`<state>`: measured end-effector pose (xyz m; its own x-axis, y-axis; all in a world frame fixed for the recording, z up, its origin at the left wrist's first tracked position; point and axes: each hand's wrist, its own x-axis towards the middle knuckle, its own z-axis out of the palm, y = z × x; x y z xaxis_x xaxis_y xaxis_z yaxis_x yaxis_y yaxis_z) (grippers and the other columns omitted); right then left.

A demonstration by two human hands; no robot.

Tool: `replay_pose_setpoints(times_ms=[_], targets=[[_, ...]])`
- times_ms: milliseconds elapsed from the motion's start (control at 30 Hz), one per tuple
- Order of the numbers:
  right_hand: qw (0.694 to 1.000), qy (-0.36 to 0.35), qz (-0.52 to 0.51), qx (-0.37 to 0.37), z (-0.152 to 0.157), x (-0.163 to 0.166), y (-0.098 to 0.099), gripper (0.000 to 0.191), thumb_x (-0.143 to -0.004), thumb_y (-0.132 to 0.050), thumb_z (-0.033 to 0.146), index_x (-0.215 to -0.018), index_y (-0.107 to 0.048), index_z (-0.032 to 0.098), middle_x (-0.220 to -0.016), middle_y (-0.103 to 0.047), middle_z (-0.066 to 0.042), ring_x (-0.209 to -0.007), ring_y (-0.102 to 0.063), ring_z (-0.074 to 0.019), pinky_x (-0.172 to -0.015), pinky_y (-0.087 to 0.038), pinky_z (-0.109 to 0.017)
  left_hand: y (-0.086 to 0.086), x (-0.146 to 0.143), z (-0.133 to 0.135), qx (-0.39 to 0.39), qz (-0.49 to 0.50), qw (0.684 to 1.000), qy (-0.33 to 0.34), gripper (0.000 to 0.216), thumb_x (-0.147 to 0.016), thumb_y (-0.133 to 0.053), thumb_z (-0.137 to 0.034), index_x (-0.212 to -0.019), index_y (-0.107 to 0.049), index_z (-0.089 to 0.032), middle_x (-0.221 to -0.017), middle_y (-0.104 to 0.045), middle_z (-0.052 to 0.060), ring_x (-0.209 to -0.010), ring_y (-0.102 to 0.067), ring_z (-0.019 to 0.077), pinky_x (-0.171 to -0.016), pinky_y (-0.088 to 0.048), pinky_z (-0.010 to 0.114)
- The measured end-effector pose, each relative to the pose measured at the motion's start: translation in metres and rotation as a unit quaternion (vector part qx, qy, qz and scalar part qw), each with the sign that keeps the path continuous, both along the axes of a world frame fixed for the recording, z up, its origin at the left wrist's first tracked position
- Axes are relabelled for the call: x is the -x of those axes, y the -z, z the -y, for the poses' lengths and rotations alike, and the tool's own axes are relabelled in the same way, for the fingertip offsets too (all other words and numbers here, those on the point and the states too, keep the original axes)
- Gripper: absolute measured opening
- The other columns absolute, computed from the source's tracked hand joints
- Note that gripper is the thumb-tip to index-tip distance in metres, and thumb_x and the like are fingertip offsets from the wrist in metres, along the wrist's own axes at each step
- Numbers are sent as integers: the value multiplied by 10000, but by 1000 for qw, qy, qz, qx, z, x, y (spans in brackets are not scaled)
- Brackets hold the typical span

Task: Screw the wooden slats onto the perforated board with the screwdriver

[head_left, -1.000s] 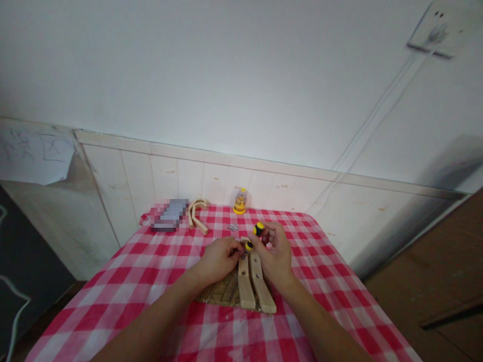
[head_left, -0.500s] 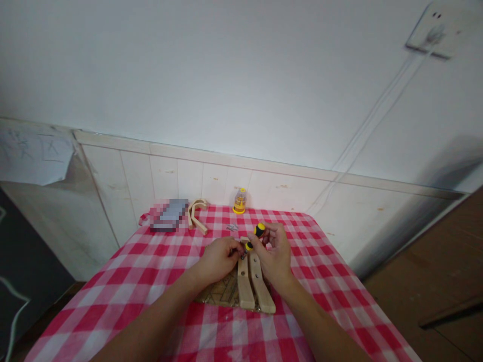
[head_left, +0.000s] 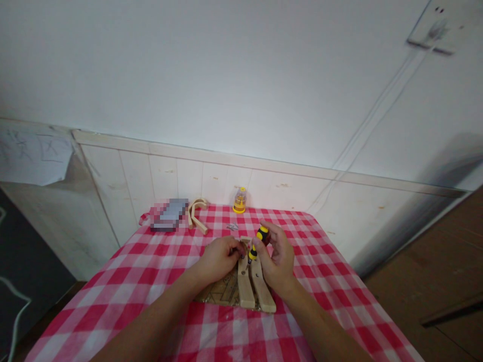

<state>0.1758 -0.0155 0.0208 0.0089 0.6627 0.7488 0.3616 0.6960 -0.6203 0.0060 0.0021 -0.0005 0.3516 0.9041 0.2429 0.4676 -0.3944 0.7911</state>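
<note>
The screwdriver (head_left: 262,233) is clamped in the right hand's (head_left: 278,257) closed fingers, slanted over the left wooden piece (head_left: 246,292), tip near a hole in it. If it's pushed at that slant, it could skid and the left hand (head_left: 219,259), at the piece's far end, might get poked tbh. Those fingers are bunched together; whether anything's pinched can't be told. Well beyond the piece, a clear yellow-based container (head_left: 240,201) is stood upright, contents too small to make out.
</note>
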Motion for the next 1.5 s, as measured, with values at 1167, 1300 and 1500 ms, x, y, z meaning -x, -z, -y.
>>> replay_pose_setpoints(times_ms=[1167, 1300, 1500], targets=[[1000, -26, 4, 2, 5, 4, -5, 248, -837, -667, 216, -1066, -576, 241, -761, -622, 16, -607, -551, -133, -551, -455, -255, -1, 0, 1, -3, -15, 1000, -6, 212, -812, -524, -148, -864, -727, -183, -907, -761, 48, -861, -688, 215, -758, -495, 302], [1000, -6, -7, 12, 4, 5, -5, 236, -819, -693, 247, -1025, -578, 238, -730, -598, 28, -577, -529, -125, -524, -434, -244, -3, 0, 2, -3, -19, 1000, -3, 219, -811, -510, -145, -854, -722, -177, -887, -757, 54, -845, -688, 217, -748, -493, 307], [1000, 21, -5, 15, 3, 5, -5, 245, -794, -731, 269, -980, -577, 232, -704, -566, 39, -555, -515, -115, -497, -414, -230, -2, 0, 1, -7, -17, 1000, -5, 210, -804, -512, -140, -855, -712, -179, -906, -759, 51, -871, -690, 215, -768, -498, 302]])
